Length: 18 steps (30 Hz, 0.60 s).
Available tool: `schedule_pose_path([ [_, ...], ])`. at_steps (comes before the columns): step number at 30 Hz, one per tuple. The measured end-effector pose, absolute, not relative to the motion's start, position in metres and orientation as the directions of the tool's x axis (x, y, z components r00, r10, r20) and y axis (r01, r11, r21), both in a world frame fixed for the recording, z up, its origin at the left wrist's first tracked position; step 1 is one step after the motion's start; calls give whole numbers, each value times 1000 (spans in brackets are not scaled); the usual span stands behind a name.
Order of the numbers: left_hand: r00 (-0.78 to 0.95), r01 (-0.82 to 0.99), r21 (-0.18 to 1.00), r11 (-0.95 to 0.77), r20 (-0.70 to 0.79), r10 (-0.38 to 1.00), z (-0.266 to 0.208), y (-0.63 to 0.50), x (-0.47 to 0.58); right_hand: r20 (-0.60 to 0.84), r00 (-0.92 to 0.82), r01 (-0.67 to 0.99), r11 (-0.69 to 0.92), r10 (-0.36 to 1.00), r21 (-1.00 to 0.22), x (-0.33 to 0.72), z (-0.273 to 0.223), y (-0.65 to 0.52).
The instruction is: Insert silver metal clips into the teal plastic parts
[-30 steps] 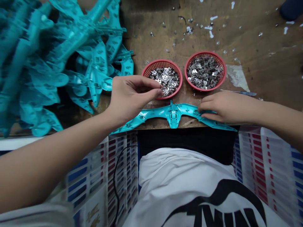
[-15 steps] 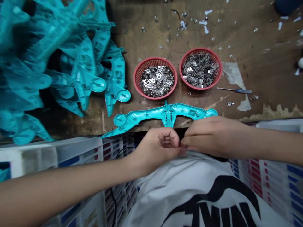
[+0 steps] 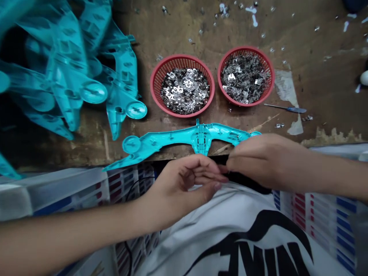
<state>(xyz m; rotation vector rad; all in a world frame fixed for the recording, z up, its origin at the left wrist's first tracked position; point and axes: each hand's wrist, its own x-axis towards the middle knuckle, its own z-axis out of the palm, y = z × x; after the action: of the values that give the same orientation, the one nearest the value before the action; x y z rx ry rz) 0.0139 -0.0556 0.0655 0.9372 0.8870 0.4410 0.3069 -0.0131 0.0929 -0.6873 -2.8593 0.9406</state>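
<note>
A turquoise plastic moulding (image 3: 172, 137), long and curved like a bow, lies at the table's front edge with its left tip past the edge. Just below its middle is my left hand (image 3: 186, 188), open, palm partly up, thumb apart from loosely curled fingers. My right hand (image 3: 258, 163) is closed in front of the moulding's right end and covers part of it. Its fingertips are near those of my left hand; whatever they pinch is hidden. Behind the moulding, a red basket (image 3: 155, 86) holds shiny flat metal clips (image 3: 185, 92). A second red basket (image 3: 270, 73) holds darker metal clips (image 3: 244, 78).
Similar turquoise mouldings are piled (image 3: 67, 73) at the left. A small screwdriver (image 3: 296, 110) lies right of the baskets, among scattered metal bits. Plastic crates (image 3: 115, 188) stand below the table's front edge. A white cloth with black print covers my lap.
My left hand's fingers have opened, and its thumb has come away from the right hand's fingertips. The right hand stays closed. The view has shifted slightly.
</note>
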Motion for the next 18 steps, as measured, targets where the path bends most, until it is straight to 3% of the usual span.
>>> schedule_pose_path([
  [2,658,214,958,191,-285,697,61,-50,4,-149,-852,508,723,502,-468,315,92,4],
  [3,708,313,948,-58,-192,679,58,-47,0,-177,-817,569,714,550,-408,320,90,12],
  [5,804,451,723,-523,-75,589,50,-43,-7,-242,-735,677,662,634,-323,328,85,26],
  [7,858,485,439,-756,-71,509,42,-41,-12,-290,-681,732,612,672,-300,332,79,35],
  [10,886,464,262,-846,-119,449,32,-41,-18,-330,-651,759,586,684,-283,331,73,40],
  [14,895,446,277,-851,-161,416,30,-38,-25,-356,-669,740,629,652,-239,329,66,41],
  [18,890,455,295,-840,-144,432,32,-35,-28,-266,-696,717,624,667,-312,326,64,38],
])
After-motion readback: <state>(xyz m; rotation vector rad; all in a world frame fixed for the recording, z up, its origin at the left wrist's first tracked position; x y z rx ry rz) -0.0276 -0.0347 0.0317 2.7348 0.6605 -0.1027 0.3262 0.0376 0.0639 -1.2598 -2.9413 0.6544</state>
